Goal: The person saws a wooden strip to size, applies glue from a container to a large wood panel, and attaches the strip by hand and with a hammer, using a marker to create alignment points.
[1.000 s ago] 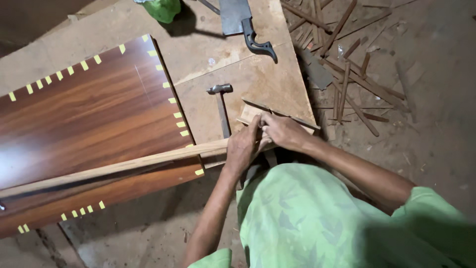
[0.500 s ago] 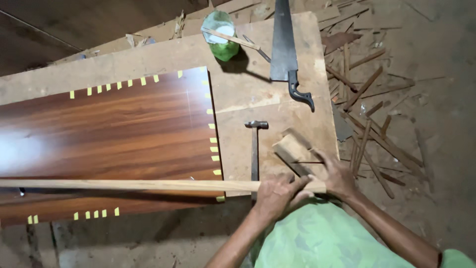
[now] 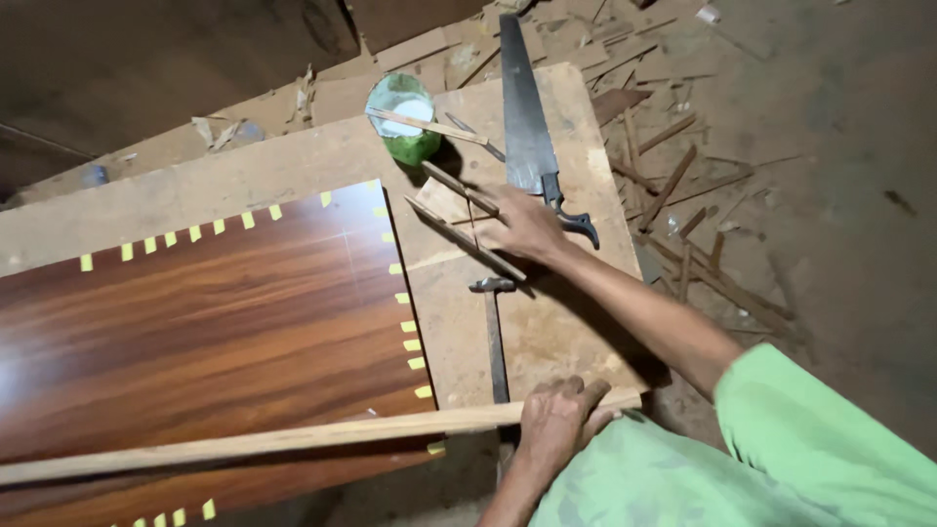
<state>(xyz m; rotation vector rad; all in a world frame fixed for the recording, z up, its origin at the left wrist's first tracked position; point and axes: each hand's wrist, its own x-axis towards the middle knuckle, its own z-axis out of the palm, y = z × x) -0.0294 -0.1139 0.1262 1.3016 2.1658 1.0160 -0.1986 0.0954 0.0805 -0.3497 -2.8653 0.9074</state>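
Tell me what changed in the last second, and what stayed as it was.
The right hand left the long wooden strip and reached forward to the small wood pieces beside the handsaw. The left hand still presses the strip onto the dark panel. Hammer, saw and green cup lie unmoved.

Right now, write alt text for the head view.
A person's left hand presses a long wooden strip across a glossy brown panel, while the right hand reaches small wood pieces beside a handsaw, hammer and green cup.
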